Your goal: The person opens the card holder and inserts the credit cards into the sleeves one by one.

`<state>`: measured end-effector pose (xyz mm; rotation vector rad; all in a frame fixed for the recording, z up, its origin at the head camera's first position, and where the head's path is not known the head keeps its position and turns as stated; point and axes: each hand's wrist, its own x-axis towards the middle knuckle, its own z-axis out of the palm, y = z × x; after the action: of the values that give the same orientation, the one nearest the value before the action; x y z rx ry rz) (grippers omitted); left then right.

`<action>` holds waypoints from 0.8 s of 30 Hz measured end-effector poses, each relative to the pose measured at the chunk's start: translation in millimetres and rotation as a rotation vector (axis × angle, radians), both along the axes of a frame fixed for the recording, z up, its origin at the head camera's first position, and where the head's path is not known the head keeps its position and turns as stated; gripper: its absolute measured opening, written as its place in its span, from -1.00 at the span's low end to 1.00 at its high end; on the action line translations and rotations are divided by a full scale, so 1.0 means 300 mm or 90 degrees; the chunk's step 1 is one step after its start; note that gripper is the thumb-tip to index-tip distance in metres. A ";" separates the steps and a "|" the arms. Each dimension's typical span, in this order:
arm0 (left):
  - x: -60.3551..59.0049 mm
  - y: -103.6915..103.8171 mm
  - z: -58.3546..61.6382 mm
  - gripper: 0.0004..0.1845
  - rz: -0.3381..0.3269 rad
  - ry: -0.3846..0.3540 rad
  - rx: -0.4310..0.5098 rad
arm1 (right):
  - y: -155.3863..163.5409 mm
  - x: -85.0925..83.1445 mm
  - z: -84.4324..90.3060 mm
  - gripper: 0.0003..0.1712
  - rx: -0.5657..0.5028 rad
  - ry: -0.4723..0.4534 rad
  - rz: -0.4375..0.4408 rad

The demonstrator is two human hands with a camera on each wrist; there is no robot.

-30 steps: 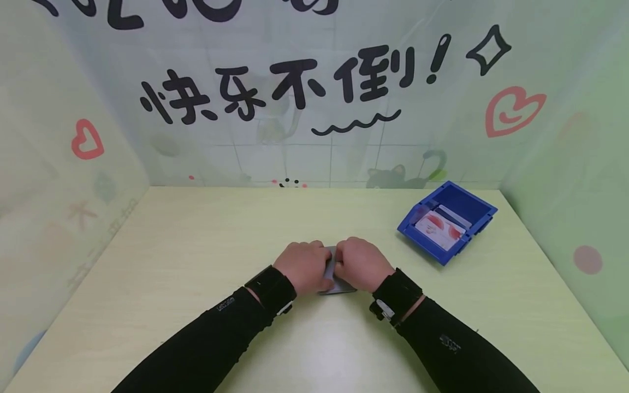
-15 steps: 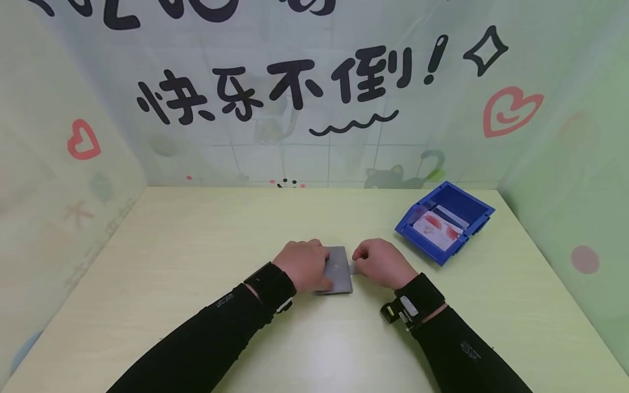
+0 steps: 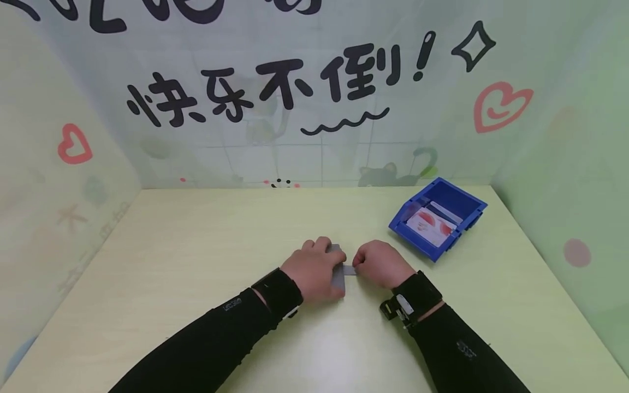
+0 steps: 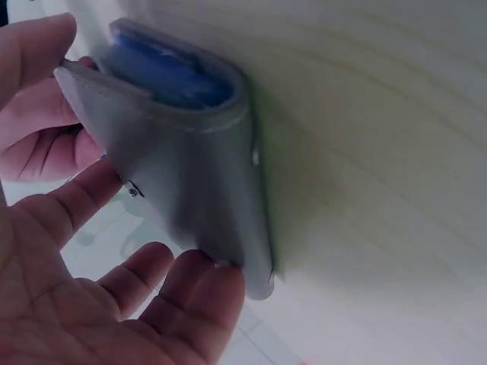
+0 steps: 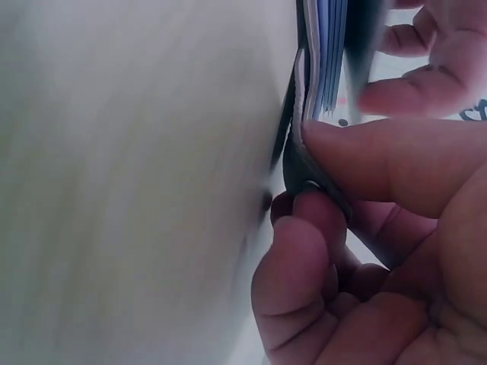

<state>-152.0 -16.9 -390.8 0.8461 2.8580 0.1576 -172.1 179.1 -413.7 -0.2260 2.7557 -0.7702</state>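
A grey card wallet [image 3: 338,280] with a snap button lies on the table, partly covered by my left hand [image 3: 314,271]. That hand holds it, fingers toward its far side and thumb at its near edge. In the left wrist view the wallet [image 4: 190,175] is folded over, with something blue inside. My right hand [image 3: 382,264] pinches the wallet's narrow strap [image 3: 349,270] at the right side. Close up in the right wrist view, thumb and fingertips grip the strap [image 5: 310,163]. Thin stacked sleeves [image 5: 329,57] show between the covers.
A blue tray [image 3: 457,197] stands at the back right, holding a card with a red and white print [image 3: 429,225] and another pale item. Printed cloth walls [image 3: 260,158] close off the table [image 3: 211,229] at the back and sides.
My right hand has moved right from the wallet, drawing the strap out from it. My left hand has shifted right across the wallet, covering more of it. The head view has shifted slightly.
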 end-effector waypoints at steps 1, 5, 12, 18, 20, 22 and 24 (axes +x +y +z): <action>-0.002 -0.006 0.005 -0.35 0.002 -0.013 0.020 | 0.000 -0.001 0.001 -0.86 0.002 0.000 0.003; -0.011 -0.036 0.029 -0.37 0.018 -0.077 0.106 | -0.002 -0.001 0.005 -0.87 0.009 -0.002 0.010; -0.021 -0.086 0.060 -0.35 0.057 -0.120 0.159 | -0.005 0.000 0.010 -0.87 0.007 -0.016 0.000; -0.024 -0.111 0.084 -0.44 0.107 -0.101 0.171 | -0.009 0.006 0.012 -0.87 0.008 -0.008 -0.001; -0.028 -0.119 0.090 -0.51 0.130 -0.090 0.176 | -0.010 0.006 0.011 -0.87 0.011 -0.006 -0.001; -0.032 -0.127 0.096 -0.59 0.153 -0.076 0.178 | -0.012 0.007 0.010 -0.88 0.015 -0.007 -0.002; -0.035 -0.135 0.101 -0.66 0.178 -0.066 0.174 | -0.015 0.006 0.010 -0.88 0.020 -0.012 -0.006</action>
<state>-162.5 -57.4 -360.4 0.4550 2.8804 0.6167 -170.2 174.7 -410.6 -0.1993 2.7512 -0.7274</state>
